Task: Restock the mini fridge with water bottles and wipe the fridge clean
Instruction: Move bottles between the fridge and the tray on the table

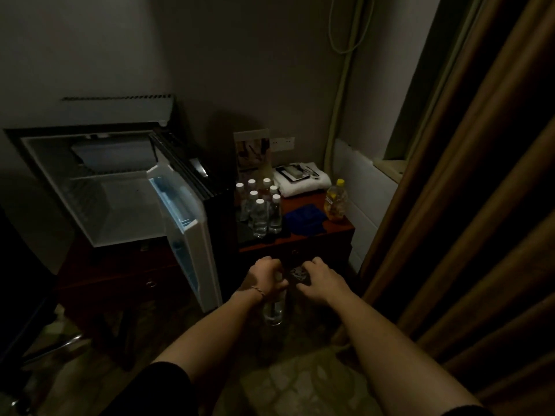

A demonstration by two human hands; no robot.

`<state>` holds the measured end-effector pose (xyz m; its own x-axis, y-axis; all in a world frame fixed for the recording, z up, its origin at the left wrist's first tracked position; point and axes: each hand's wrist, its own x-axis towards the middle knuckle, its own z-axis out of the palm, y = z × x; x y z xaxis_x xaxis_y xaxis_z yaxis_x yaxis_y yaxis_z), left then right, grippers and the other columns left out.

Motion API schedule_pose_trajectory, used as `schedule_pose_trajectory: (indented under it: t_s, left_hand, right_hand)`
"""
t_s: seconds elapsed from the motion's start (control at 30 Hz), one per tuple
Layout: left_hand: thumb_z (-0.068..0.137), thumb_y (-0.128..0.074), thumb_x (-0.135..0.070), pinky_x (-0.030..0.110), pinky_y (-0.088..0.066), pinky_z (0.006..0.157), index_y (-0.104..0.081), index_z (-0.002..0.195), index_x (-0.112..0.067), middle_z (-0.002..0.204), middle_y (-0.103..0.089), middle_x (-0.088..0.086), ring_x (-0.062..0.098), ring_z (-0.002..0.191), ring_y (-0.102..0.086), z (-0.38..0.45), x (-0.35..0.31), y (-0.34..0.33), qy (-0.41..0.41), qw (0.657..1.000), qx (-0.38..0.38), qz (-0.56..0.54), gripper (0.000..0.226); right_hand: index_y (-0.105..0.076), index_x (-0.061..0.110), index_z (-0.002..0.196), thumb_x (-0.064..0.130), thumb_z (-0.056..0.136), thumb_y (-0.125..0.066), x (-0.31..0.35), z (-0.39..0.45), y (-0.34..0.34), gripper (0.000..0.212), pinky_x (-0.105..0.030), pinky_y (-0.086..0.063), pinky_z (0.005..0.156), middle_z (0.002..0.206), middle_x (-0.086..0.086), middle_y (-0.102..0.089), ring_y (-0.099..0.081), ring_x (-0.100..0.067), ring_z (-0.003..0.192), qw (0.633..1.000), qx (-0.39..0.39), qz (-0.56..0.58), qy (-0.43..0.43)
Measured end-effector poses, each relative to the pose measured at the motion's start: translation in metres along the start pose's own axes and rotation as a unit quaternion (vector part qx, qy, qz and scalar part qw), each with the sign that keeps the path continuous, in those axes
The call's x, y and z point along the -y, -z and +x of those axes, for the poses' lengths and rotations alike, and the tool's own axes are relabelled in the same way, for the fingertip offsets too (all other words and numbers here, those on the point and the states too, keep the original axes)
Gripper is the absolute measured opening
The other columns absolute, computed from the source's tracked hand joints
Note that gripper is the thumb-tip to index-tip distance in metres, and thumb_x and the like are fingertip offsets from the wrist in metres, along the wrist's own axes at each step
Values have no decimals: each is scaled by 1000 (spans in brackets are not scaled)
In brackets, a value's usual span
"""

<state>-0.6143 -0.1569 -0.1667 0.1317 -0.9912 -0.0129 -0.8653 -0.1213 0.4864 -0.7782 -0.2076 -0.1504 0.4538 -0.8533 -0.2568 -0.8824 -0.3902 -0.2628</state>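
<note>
Dim, murky room, grainy soft detail, deep shadows at left, wide-angle bending at edges

Both bare arms reach forward and down, close together, with dark sleeves pushed up near the elbows. The left hand [264,276] is curled tight — its fingers wrap around something it holds, and a thin bracelet sits on that wrist. The right hand [318,280] is palm down, fingers bent — whether they hold anything is hard to see.
</note>
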Motion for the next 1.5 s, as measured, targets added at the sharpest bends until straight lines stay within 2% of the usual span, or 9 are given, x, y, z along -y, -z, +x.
schedule_pose_trajectory:
  t_s: [0.23,0.4,0.5,0.67,0.87,1.07,1.27,1.4,1.5]
  left_hand:
    - [86,-72,-29,28,-48,85,-64,100,-16,109,-54,1,18,102,-57,98,16,-16,37,999,7,1,21]
    - [84,-71,-25,28,-43,77,-65,98,-11,104,-54,4,23,96,-58,159,29,-4,68,997,-42,-3,21]
    - [84,-70,-26,30,-41,75,-63,96,-11,104,-52,6,27,93,-57,187,31,9,101,993,-67,-9,21]
    - [83,-69,-28,39,-52,87,-64,98,-14,105,-53,3,24,93,-58,226,41,20,172,977,-110,-56,21]
    - [81,-75,-25,31,-52,78,-63,84,-20,90,-59,-4,14,85,-59,261,71,42,238,965,-99,-58,14]
    - [80,-77,-26,34,-57,79,-63,82,-21,93,-62,1,19,85,-62,277,98,56,316,940,-122,-35,15]
    - [80,-74,-26,30,-48,69,-57,76,-22,87,-56,-1,20,80,-58,304,128,66,331,935,-127,-13,19]
    - [80,-75,-26,35,-53,76,-59,82,-20,96,-57,3,21,85,-58,325,153,71,333,936,-110,-6,17]
    - [81,-74,-23,33,-52,74,-56,79,-21,95,-58,4,22,84,-59,341,167,70,322,941,-101,-5,18]
  right_hand:
    - [-41,19,142,43,95,-59,-51,83,46,56,-44,-52,92,137,-4,-38,-53,-26,116,1000,-13,-4,9]
    - [-45,18,136,43,94,-60,-60,148,75,51,-45,-51,91,133,-6,-40,-54,-28,113,999,-16,-16,35]
    - [-45,19,137,42,94,-61,-50,182,88,51,-45,-50,93,134,-5,-40,-53,-29,117,998,-9,-6,58]
    - [-45,20,138,43,93,-62,-31,247,102,53,-48,-48,97,137,-4,-37,-51,-30,123,995,11,-14,102]
    - [-47,23,136,44,93,-62,-14,334,119,51,-42,-49,91,130,-4,-42,-53,-29,118,981,29,-38,190]
    - [-47,22,137,43,91,-64,12,402,130,54,-46,-50,95,140,-4,-41,-54,-29,121,965,49,-55,252]
    - [-44,21,141,45,92,-61,39,446,121,57,-45,-49,94,137,-4,-41,-51,-30,123,950,64,-71,297]
    - [-48,21,137,46,91,-62,56,474,119,53,-46,-51,92,130,-4,-43,-56,-32,116,954,66,-58,287]
    - [-48,21,137,45,92,-62,68,491,118,53,-46,-51,93,132,-3,-43,-57,-31,115,955,65,-58,283]
